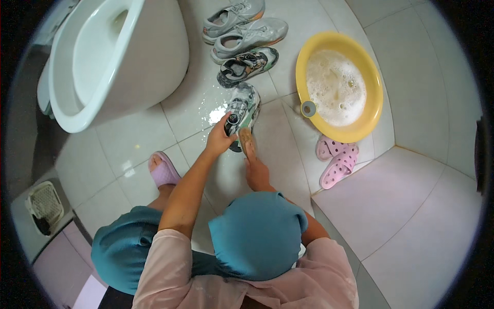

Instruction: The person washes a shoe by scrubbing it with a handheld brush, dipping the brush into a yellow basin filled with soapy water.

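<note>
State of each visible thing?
Black, white and green shoe: held by left hand
Brown oblong brush: in right hand, at shoe
Round yellow plastic basin: holds foamy water
Second black-green shoe: unheld
Two grey sneakers: unworn, side by side
Pink dotted slippers: unworn, overlapping
White ceramic toilet: bowl uncovered
Tiled floor: wet beside held shoe

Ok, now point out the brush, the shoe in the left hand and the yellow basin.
Brush (246, 139): head view, on its brown back.
Shoe (244, 113): head view, on its upper, near the middle.
Yellow basin (375, 85): head view, on its right rim.
</note>
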Motion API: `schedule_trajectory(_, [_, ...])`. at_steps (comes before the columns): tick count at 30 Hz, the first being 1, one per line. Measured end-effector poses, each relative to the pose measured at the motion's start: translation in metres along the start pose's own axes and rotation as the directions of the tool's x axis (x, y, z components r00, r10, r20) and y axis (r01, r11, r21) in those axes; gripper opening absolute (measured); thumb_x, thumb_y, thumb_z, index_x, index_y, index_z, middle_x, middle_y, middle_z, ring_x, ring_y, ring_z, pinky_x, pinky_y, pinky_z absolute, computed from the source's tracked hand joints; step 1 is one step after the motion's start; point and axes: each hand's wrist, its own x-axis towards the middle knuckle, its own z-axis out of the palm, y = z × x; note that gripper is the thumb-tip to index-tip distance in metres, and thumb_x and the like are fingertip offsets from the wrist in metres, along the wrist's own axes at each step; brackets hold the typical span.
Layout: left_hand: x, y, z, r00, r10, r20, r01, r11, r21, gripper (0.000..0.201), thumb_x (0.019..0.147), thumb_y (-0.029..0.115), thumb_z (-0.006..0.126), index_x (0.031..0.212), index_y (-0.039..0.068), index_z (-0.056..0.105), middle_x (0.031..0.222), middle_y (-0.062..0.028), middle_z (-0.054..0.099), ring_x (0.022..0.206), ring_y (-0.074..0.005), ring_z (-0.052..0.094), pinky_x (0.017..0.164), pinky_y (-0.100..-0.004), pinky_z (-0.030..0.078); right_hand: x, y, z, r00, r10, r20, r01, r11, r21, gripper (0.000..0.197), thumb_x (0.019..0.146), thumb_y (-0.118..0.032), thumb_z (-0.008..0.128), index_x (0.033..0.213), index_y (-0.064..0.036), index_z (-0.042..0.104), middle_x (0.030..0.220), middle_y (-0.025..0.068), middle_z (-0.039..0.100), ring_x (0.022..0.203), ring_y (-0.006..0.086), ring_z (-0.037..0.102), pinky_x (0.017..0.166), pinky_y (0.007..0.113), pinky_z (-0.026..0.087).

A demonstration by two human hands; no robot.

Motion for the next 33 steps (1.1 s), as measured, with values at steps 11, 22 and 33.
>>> schedule_trajectory(11, [0.000,0.012,0.005,0.997,-0.028,-0.074,0.032,0.998,0.053,0.081,0.070,0.018,0.078,0.138,0.007,0.036,0.125,-0.0206,0.054,0.113,-0.0340,0.054,0.095,-0.0382,0.043,0.009,-0.001,-0.014,0.990,-0.031,-0.134,0.037,0.998,0.044,0.062,0.094,-0.016,0.041,0.149,-0.0237,0.014,0.130,0.0240,0.049,0.092,0.0438,0.060,0.077,0.048,0.047])
schedule_trajectory(22, [-0.007,0.054,0.035,0.969,-0.106,-0.225,0.163,0.955,0.250,0.075,0.072,0.017,0.074,0.136,0.009,0.036,0.113,-0.0189,0.053,0.092,-0.0338,0.059,0.078,-0.0421,0.048,0.059,0.002,-0.040,0.977,0.212,0.007,-0.212,0.977,-0.031,0.065,0.094,-0.016,0.044,0.150,-0.0265,0.013,0.105,0.0249,0.062,0.083,0.0421,0.062,0.072,0.047,0.047])
schedule_trajectory(33, [-0.015,0.066,0.076,0.751,-0.387,-0.535,0.469,0.883,0.020,0.077,0.081,0.031,0.066,0.135,-0.005,0.026,0.118,-0.0311,0.043,0.104,-0.0458,0.050,0.088,-0.0506,0.042,0.003,0.012,-0.044,0.999,0.006,-0.040,0.000,0.989,0.151,0.053,0.096,-0.019,0.041,0.147,-0.0230,0.025,0.096,0.0280,0.061,0.079,0.0454,0.060,0.070,0.052,0.045])
